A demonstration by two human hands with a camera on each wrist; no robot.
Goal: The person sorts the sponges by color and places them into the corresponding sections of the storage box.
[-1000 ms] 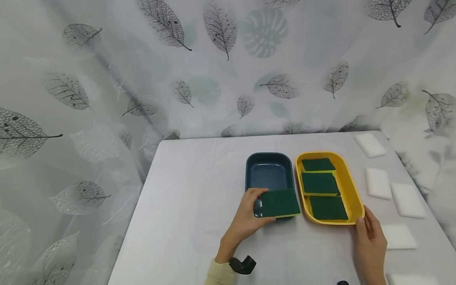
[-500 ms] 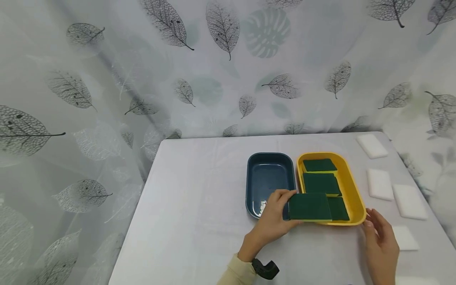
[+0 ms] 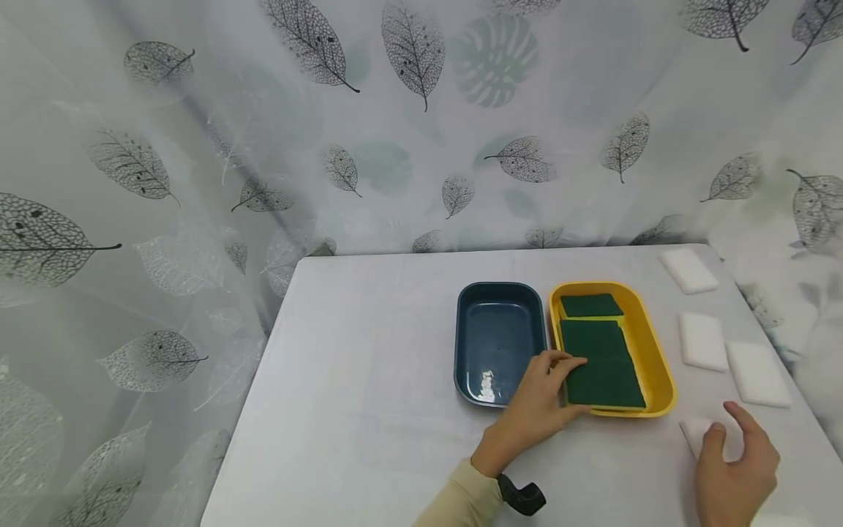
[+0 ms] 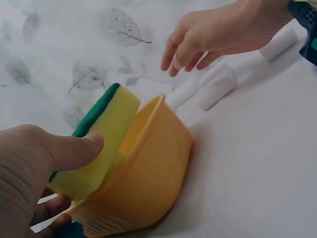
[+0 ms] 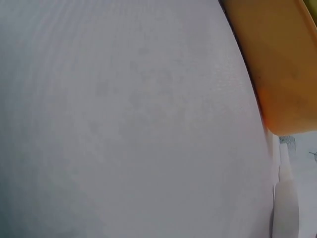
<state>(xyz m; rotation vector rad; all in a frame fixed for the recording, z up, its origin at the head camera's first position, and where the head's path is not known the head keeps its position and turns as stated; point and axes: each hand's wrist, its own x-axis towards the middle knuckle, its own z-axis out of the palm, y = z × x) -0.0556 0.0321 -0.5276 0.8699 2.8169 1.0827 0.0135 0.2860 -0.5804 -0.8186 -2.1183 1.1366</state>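
Note:
My left hand [image 3: 535,401] pinches a green-and-yellow scouring sponge [image 3: 604,386] at the near end of the yellow tray [image 3: 661,386]. In the left wrist view the sponge [image 4: 111,141] is tilted against the tray's rim, thumb on its yellow side. Other scouring sponges [image 3: 590,305] lie farther back in that tray, green side up. My right hand [image 3: 737,472] is right of the tray, holding nothing, thumb and fingers apart. It hovers by a white sponge [image 3: 693,433], which it partly covers. The right wrist view misses the hand, catching the tray's side [image 5: 282,64].
A dark blue tray [image 3: 500,329] stands left of the yellow one, with no sponge in it. Several white sponges [image 3: 702,341] line the table's right side. A leaf-printed curtain [image 3: 421,161] hangs behind the white-covered table [image 3: 349,380].
My left hand has carried the scouring sponge rightward from over the blue tray to the yellow tray's near end. My right hand has left the yellow tray's corner and moved right toward the white sponges.

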